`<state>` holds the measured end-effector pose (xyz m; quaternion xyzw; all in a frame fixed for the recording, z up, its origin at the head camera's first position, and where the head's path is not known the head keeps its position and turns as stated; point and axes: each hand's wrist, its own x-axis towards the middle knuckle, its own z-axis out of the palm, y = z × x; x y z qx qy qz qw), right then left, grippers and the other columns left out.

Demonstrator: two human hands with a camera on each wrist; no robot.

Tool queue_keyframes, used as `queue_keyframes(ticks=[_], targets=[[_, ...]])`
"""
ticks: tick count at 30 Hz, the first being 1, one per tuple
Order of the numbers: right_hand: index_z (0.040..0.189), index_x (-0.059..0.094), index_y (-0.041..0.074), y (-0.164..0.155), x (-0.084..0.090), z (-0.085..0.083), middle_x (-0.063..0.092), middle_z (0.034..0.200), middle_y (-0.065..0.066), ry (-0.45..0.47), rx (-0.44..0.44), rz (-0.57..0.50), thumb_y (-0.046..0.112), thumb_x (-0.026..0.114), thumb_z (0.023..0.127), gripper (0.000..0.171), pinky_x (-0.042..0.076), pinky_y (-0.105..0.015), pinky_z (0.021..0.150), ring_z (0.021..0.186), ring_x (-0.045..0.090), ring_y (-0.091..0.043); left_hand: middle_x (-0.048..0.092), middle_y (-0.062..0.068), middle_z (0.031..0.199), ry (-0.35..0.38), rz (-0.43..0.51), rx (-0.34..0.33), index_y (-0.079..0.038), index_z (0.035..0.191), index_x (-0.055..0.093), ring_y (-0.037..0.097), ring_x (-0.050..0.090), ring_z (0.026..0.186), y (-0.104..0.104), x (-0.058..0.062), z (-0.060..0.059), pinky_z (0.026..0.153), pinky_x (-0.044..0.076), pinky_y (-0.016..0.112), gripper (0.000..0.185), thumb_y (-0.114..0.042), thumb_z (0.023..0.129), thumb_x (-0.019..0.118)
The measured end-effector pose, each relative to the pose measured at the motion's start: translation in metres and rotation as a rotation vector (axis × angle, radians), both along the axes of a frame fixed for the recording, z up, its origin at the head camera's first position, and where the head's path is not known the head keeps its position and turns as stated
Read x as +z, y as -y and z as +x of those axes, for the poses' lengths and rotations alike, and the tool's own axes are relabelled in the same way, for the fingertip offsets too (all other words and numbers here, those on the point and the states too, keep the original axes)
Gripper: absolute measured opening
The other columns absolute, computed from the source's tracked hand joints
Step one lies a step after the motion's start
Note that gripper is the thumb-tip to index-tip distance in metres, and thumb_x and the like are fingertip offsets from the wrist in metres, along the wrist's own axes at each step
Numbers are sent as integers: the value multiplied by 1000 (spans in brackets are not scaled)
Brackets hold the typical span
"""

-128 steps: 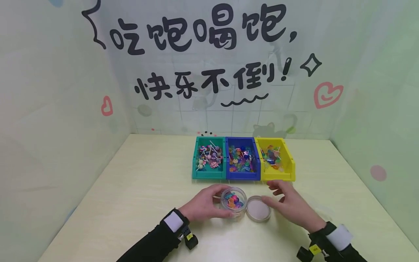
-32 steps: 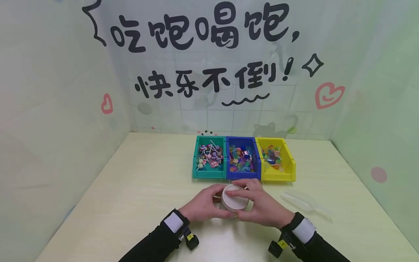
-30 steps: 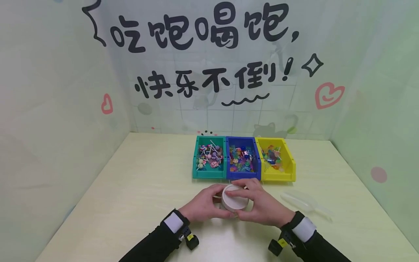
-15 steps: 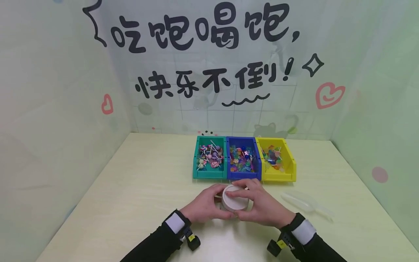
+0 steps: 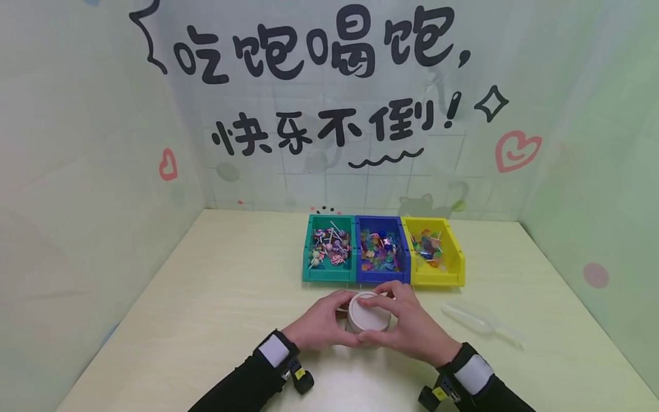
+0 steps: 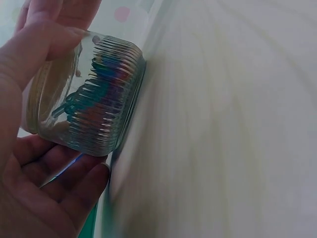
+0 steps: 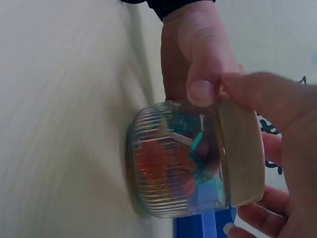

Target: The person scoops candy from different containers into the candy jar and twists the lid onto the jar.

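A clear ribbed jar (image 7: 171,163) stands upright on the table with small colourful charms inside. Its pale lid (image 5: 369,313) sits on top. From the left, my left hand (image 5: 321,323) grips the jar's side between thumb and fingers. My right hand (image 5: 419,329) pinches the lid's rim from the right, thumb at the near side and fingers at the far side. In the left wrist view, the jar (image 6: 99,96) shows teal, blue and reddish pieces through its wall, and the left fingers curve beneath it in that view.
Behind the jar are joined bins: green (image 5: 329,275) with tiny lollipop charms, blue (image 5: 383,277) with mixed small pieces, and yellow (image 5: 453,257) with translucent bits. A clear plastic scoop (image 5: 481,323) lies on the table to the right. Walls enclose the table's back and sides.
The lid, lying on the table beside the open jar at first, came onto the jar under my right hand. Lately that hand's wrist and thumb shifted slightly; the left hand keeps its place.
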<state>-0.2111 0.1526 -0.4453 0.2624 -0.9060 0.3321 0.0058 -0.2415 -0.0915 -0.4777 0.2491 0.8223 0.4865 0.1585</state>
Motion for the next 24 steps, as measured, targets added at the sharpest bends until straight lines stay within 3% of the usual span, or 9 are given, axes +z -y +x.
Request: queue_keyframes(ticks=[6, 10, 17, 21, 24], targets=[[146, 69, 32, -11, 3, -7, 49, 167, -10, -17, 162, 31, 32, 92, 89, 62, 56, -61, 113, 154, 45, -38, 65, -4, 141, -7, 27, -16, -24, 153, 60, 18, 62, 131, 0, -1, -1, 117, 54, 41, 75, -22, 86, 95], [145, 68, 29, -15, 2, -13, 54, 162, -6, 22, 213, 3, 26, 90, 90, 59, 55, -59, 115, 150, 51, -36, 65, -4, 141, -7, 31, -15, -23, 153, 61, 17, 62, 129, 0, -3, -1, 116, 53, 40, 76, -22, 86, 95], [117, 74, 37, -10, -5, -11, 57, 132, 5, -17, 140, -81, 36, 96, 86, 38, 59, -42, 109, 132, 53, -21, 65, -4, 142, -22, 8, -9, -23, 150, 62, 18, 60, 131, -1, -2, 0, 117, 53, 44, 73, -23, 85, 95], [114, 74, 41, -4, -8, -7, 53, 123, 7, 10, 64, -87, 48, 94, 85, 36, 58, -38, 103, 128, 50, -18, 65, -5, 142, -28, -10, -7, -22, 150, 63, 18, 61, 132, 0, -1, 0, 118, 52, 43, 74, -25, 84, 96], [115, 72, 42, -2, -11, -4, 53, 124, 5, 17, 31, -68, 54, 92, 87, 36, 59, -42, 102, 129, 49, -20, 66, -5, 143, -32, -23, -9, -21, 151, 62, 18, 61, 134, 0, -2, 0, 119, 51, 42, 76, -26, 83, 96]])
